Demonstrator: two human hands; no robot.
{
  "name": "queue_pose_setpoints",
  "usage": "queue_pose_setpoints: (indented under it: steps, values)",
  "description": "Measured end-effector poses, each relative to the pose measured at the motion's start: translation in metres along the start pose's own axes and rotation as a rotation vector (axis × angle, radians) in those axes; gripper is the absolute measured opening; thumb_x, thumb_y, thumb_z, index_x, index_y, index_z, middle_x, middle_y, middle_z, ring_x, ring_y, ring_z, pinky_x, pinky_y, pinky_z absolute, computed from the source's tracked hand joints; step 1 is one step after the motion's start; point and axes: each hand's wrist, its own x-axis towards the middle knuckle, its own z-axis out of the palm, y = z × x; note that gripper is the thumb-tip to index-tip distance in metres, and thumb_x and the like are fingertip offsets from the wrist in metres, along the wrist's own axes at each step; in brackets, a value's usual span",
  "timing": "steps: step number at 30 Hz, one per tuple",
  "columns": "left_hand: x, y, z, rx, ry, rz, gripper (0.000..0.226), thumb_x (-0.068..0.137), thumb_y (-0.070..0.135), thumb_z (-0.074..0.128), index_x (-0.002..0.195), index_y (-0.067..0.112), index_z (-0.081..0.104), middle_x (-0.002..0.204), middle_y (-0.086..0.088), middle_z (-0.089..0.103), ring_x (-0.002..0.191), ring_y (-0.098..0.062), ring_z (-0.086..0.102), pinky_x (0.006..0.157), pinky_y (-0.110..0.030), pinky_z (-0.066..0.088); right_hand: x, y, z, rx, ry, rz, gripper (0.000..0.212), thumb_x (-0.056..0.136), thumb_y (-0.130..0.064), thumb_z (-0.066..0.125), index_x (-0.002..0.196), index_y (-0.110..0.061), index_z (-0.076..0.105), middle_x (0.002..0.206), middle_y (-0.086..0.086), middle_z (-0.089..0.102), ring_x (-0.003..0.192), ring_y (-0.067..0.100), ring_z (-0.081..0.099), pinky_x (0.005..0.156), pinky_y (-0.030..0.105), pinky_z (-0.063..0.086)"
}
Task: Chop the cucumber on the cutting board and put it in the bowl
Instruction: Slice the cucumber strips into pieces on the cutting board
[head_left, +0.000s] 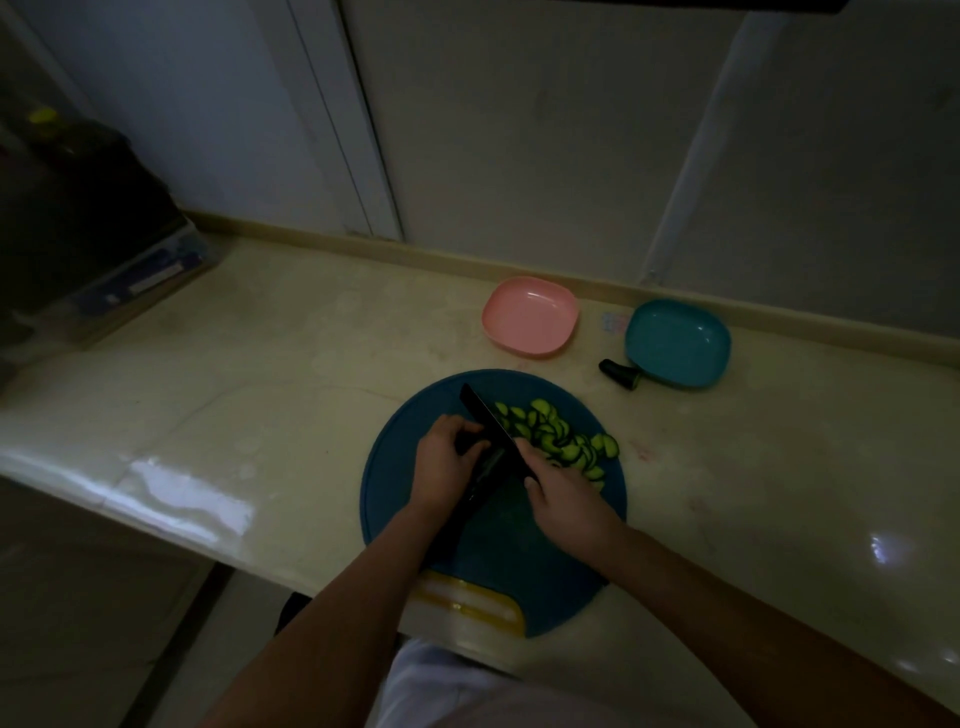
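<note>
Cucumber slices (563, 439), thin and pale green with dark rind, lie heaped on the far right part of the blue cutting board (395, 467), beside the dark uncut cucumber length (470, 506). The left hand (447, 462) curls around that length. The right hand (563, 493) grips the black knife (488, 421), whose blade stands between the slices and the left hand.

Left hand (444, 460) grips cucumber (474, 496); right hand (563, 493) holds knife (488, 422); slices (561, 436) on cutting board (395, 478).

Both forearms (337, 597) are bare above a whitish garment (441, 686).
</note>
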Motion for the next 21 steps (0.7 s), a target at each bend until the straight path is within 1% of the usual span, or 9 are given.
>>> queue_pose_setpoints:
  steps: [4, 6, 10, 12, 14, 16, 18, 20, 21]
  values:
    - [-0.002, 0.000, 0.000, -0.044, 0.011, -0.019, 0.013, 0.079, 0.008, 0.071, 0.091, 0.012, 0.064, 0.089, 0.004, 0.059, 0.083, -0.006, 0.055, 0.070, -0.005, 0.038, -0.006, 0.002, 0.003, 0.014, 0.030, 0.001, 0.054, 0.099, -0.015, 0.036, 0.148, -0.021, 0.015, 0.069, 0.009, 0.054, 0.054, 0.013, 0.046, 0.055, 0.030, 0.039]
    - [-0.002, 0.000, 0.001, -0.050, 0.011, -0.028, 0.014, 0.079, 0.009, 0.070, 0.091, 0.013, 0.064, 0.090, 0.003, 0.059, 0.084, -0.006, 0.055, 0.070, -0.005, 0.037, -0.010, 0.006, 0.005, 0.030, 0.042, 0.016, 0.054, 0.099, -0.016, 0.037, 0.148, -0.024, 0.015, 0.071, 0.011, 0.055, 0.055, 0.014, 0.047, 0.055, 0.031, 0.039]
    - [-0.002, 0.001, 0.001, -0.045, 0.008, -0.036, 0.013, 0.080, 0.008, 0.070, 0.091, 0.012, 0.064, 0.089, 0.002, 0.058, 0.084, -0.008, 0.055, 0.071, -0.007, 0.036, -0.017, 0.011, 0.005, 0.067, 0.067, 0.014, 0.054, 0.098, -0.016, 0.038, 0.147, -0.026, 0.017, 0.078, 0.018, 0.061, 0.066, 0.025, 0.057, 0.061, 0.034, 0.045]
    - [-0.002, 0.002, 0.001, -0.035, 0.010, -0.028, 0.012, 0.080, 0.008, 0.070, 0.090, 0.010, 0.064, 0.089, 0.001, 0.058, 0.084, -0.009, 0.055, 0.070, -0.008, 0.036, -0.018, 0.012, 0.006, 0.068, 0.072, -0.010, 0.054, 0.098, -0.016, 0.039, 0.147, -0.028, 0.016, 0.075, 0.018, 0.060, 0.063, 0.025, 0.055, 0.055, 0.030, 0.040]
    - [-0.002, 0.001, 0.001, -0.030, 0.013, -0.030, 0.012, 0.079, 0.008, 0.071, 0.090, 0.009, 0.065, 0.089, 0.000, 0.058, 0.083, -0.010, 0.055, 0.070, -0.010, 0.037, -0.019, 0.012, 0.004, 0.051, 0.074, -0.033, 0.055, 0.098, -0.016, 0.038, 0.146, -0.030, 0.014, 0.073, 0.018, 0.059, 0.058, 0.022, 0.051, 0.048, 0.021, 0.032]
    - [-0.001, 0.000, 0.001, -0.030, 0.017, -0.038, 0.013, 0.078, 0.009, 0.072, 0.089, 0.009, 0.065, 0.089, -0.002, 0.061, 0.083, -0.011, 0.057, 0.070, -0.012, 0.039, -0.018, 0.012, 0.003, 0.050, 0.073, -0.037, 0.055, 0.099, -0.018, 0.038, 0.146, -0.031, 0.014, 0.074, 0.018, 0.059, 0.058, 0.019, 0.049, 0.047, 0.018, 0.030]
    - [0.000, -0.001, 0.000, -0.038, 0.020, -0.039, 0.014, 0.077, 0.010, 0.073, 0.088, 0.009, 0.066, 0.088, -0.002, 0.062, 0.083, -0.011, 0.058, 0.070, -0.014, 0.041, -0.016, 0.012, 0.002, 0.072, 0.067, -0.035, 0.054, 0.099, -0.019, 0.038, 0.147, -0.031, 0.015, 0.079, 0.019, 0.061, 0.064, 0.021, 0.054, 0.054, 0.025, 0.038]
    - [0.001, -0.001, 0.000, -0.041, 0.018, -0.040, 0.014, 0.077, 0.011, 0.074, 0.088, 0.009, 0.065, 0.088, -0.002, 0.063, 0.082, -0.011, 0.058, 0.070, -0.015, 0.041, -0.015, 0.012, 0.001, 0.088, 0.057, -0.043, 0.054, 0.099, -0.019, 0.038, 0.147, -0.030, 0.016, 0.095, 0.021, 0.064, 0.082, 0.027, 0.060, 0.072, 0.035, 0.050]
    - [0.001, -0.002, 0.000, -0.042, 0.016, -0.043, 0.014, 0.077, 0.011, 0.074, 0.088, 0.009, 0.065, 0.088, -0.002, 0.063, 0.083, -0.012, 0.058, 0.071, -0.016, 0.042, -0.015, 0.012, 0.000, 0.086, 0.052, -0.051, 0.054, 0.098, -0.019, 0.038, 0.147, -0.029, 0.017, 0.104, 0.023, 0.063, 0.091, 0.031, 0.060, 0.081, 0.042, 0.050]
